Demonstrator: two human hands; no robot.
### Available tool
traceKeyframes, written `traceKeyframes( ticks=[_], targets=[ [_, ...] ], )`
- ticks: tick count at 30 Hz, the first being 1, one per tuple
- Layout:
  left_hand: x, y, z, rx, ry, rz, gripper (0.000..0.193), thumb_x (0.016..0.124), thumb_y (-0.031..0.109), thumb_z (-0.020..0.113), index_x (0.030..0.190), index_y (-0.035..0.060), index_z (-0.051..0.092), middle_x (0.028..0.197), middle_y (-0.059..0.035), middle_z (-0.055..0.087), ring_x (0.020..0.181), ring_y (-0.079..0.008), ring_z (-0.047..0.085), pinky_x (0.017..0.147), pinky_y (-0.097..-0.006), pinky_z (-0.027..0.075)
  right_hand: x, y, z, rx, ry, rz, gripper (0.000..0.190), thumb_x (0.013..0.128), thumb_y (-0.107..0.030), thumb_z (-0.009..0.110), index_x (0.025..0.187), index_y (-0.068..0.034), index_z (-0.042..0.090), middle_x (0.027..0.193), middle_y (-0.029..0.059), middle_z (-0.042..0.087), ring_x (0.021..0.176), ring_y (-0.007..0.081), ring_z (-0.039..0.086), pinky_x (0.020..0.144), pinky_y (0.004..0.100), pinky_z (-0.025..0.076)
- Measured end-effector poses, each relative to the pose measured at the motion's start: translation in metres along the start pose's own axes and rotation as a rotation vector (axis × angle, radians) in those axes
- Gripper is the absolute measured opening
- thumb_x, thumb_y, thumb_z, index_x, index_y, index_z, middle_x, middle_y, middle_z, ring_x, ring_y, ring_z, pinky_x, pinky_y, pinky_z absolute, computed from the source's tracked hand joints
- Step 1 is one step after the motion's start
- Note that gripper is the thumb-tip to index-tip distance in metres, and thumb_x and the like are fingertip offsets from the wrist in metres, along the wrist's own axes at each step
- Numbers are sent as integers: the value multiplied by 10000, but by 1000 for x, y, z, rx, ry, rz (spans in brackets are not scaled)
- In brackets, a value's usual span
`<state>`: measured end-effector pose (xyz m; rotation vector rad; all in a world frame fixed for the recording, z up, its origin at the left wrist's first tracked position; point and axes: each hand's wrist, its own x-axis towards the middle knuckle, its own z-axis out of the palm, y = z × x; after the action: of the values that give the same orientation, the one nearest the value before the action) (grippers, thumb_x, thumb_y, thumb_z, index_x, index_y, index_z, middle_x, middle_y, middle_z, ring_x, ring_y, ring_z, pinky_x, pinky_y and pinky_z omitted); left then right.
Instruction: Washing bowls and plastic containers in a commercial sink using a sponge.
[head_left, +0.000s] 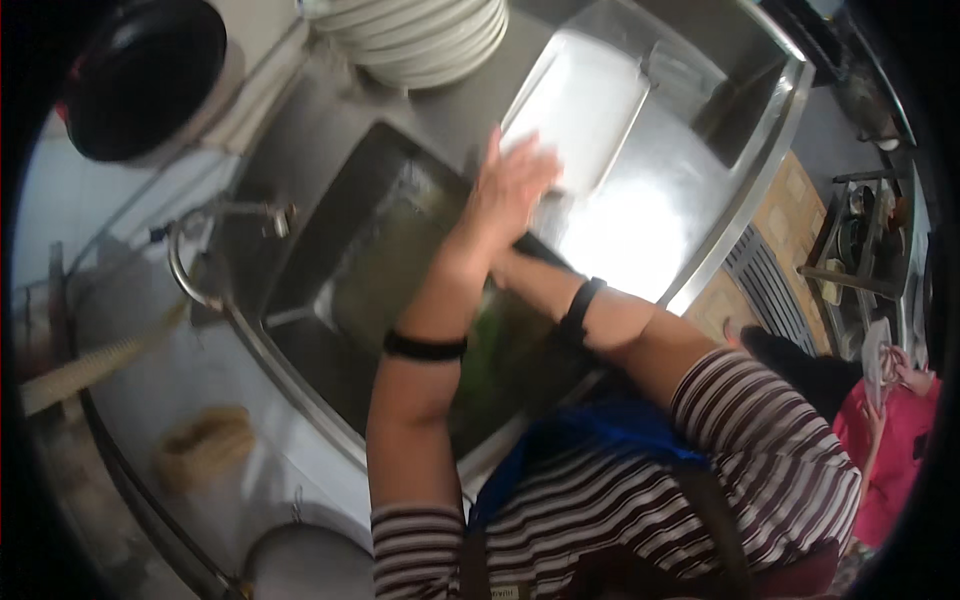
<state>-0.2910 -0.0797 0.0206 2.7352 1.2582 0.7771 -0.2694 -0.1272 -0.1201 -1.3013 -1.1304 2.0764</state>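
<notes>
My left hand (517, 176), blurred, reaches over the sink's rim with its fingers spread. Its fingertips overlap the near end of a white rectangular tray (581, 105); whether they touch it I cannot tell. Below the left wrist, my right hand (504, 268) is mostly hidden, so its grip does not show. Both hands are over or beside a stainless steel sink basin (296, 296) holding murky water (390, 262). Something green (486, 345) shows in the water between my forearms.
Stacked white plates (427, 45) stand behind the basin, near a curved faucet (180, 262). A black pan (150, 79) hangs upper left. A clear container (686, 79) sits beyond the tray. At right, a person in pink (881, 450) holds a clear plastic container (876, 360).
</notes>
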Motion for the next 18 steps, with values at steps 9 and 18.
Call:
traceKeyframes(
  ticks=[9,18],
  targets=[
    [-292,-8,61,-239,34,-1602,231,838,171,549,980,-8,582,917,-189,615,880,-305,592,769,-377,452,9,-30,-5,286,119,268,376,830,-172,578,1154,-9,481,1049,132,563,907,238,559,702,388,480],
    [-317,16,183,-549,-377,-1790,392,790,301,612,1032,-8,610,965,-225,623,886,-342,605,756,-425,462,34,-5,18,197,212,318,239,804,-113,588,1009,7,568,884,120,602,747,218,579,619,380,480]
  ],
)
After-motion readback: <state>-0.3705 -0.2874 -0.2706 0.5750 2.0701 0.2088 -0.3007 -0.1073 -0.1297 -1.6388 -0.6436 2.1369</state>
